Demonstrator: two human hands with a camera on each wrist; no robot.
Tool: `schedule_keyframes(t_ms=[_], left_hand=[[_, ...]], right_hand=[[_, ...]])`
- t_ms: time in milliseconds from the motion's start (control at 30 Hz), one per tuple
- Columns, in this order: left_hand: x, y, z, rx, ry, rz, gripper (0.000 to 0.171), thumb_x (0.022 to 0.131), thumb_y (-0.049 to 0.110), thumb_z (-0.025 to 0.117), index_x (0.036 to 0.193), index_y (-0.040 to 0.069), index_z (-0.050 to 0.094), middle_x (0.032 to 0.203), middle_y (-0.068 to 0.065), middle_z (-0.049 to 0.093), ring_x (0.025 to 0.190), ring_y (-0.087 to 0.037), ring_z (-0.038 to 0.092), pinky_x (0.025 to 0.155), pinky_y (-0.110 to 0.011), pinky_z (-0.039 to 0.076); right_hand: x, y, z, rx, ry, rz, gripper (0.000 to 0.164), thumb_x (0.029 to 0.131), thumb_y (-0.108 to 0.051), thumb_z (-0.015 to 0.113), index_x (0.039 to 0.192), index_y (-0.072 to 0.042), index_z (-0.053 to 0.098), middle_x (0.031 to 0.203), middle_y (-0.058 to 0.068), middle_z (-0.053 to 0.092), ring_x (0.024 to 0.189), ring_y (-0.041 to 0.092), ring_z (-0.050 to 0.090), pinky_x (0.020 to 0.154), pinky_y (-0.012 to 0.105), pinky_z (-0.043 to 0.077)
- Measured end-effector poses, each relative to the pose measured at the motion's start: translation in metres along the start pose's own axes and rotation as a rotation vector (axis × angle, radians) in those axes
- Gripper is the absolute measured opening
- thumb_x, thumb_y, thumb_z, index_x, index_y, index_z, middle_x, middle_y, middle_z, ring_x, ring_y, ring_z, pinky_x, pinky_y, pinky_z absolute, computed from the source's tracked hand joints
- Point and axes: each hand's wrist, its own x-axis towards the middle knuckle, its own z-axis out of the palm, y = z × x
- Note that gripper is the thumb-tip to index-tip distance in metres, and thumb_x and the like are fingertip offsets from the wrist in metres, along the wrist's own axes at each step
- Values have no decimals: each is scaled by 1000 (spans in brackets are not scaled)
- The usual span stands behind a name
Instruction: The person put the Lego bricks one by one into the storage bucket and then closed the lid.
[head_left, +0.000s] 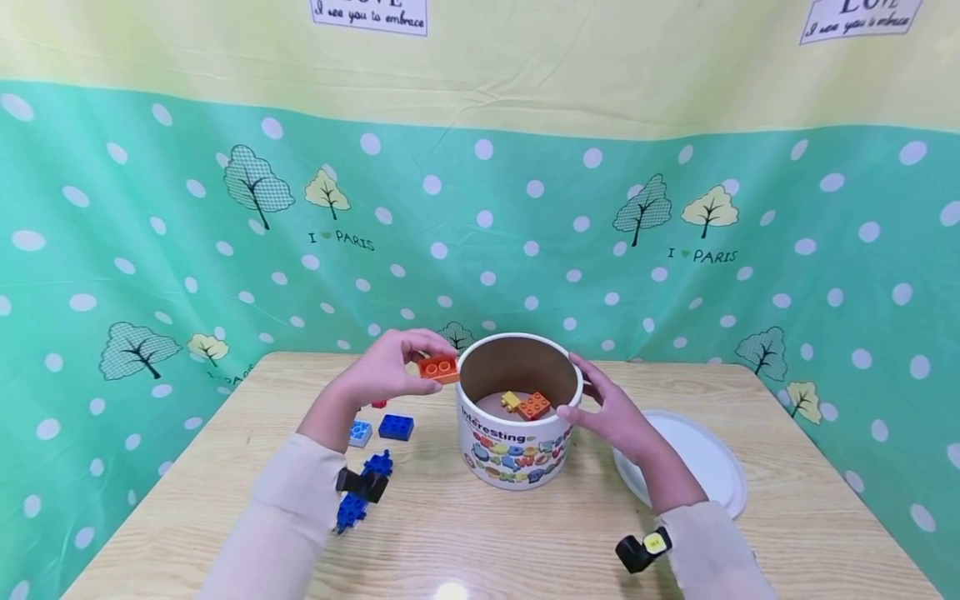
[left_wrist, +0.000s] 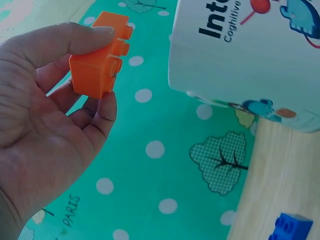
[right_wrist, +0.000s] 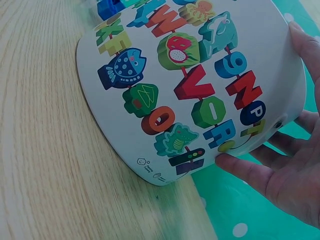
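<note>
My left hand [head_left: 391, 367] pinches an orange building brick [left_wrist: 97, 57] between thumb and fingers, its studs facing away from the palm in the left wrist view. In the head view this brick is beside the left rim of a white printed bucket [head_left: 513, 454]. My right hand [head_left: 611, 414] holds the bucket's right side, thumb at the front and fingers farther back by the rim; some fingertips are hidden behind the wall in the right wrist view. Inside the bucket lie another orange brick [head_left: 534, 406] and a small yellow piece [head_left: 510, 401].
A white round lid [head_left: 708, 458] lies right of the bucket, partly under my right forearm. To the left are a blue brick [head_left: 396, 427], a light blue patterned brick [head_left: 360, 432] and dark blue pieces [head_left: 351, 510]. A red piece [head_left: 378, 404] shows behind my left wrist.
</note>
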Motion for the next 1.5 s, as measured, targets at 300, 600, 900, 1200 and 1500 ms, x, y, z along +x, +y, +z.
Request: schedule_keyframes(t_ms=[300, 600, 900, 1200, 1500], left_hand=[[24, 11, 3, 20, -20, -9, 38, 77, 1, 78, 113, 8, 72, 118, -3, 65, 102, -24, 59, 84, -39, 54], [47, 20, 6, 4, -60, -13, 41, 76, 1, 79, 117, 7, 72, 121, -4, 65, 106, -22, 57, 86, -39, 54], [74, 30, 11, -15, -108, -46, 42, 75, -1, 79, 116, 6, 71, 115, -3, 68, 99, -22, 63, 81, -32, 56], [101, 33, 17, 7, -174, -73, 41, 76, -1, 78, 116, 9, 72, 104, -1, 71, 94, -20, 64, 82, -31, 55], [116, 26, 23, -12, -214, -106, 42, 77, -3, 78, 117, 9, 71, 106, -1, 71, 98, -19, 63, 85, -30, 54]], right_hand=[[-1, -2, 0, 13, -8, -8, 89, 85, -41, 75, 156, -27, 22, 159, 12, 23, 142, 41, 24, 99, 59, 42], [-1, -2, 0, 23, -11, -15, 90, 85, -40, 75, 156, -27, 22, 159, 12, 23, 142, 41, 24, 99, 59, 42], [-2, -4, 1, 21, -7, -6, 91, 84, -40, 76, 156, -26, 22, 159, 13, 23, 142, 42, 24, 98, 58, 44], [0, 0, 0, 8, -2, 4, 91, 83, -43, 76, 156, -28, 22, 159, 12, 23, 141, 41, 25, 98, 59, 43], [1, 0, 0, 16, 0, -15, 90, 84, -42, 75, 155, -27, 23, 158, 11, 25, 141, 41, 26, 98, 59, 43]])
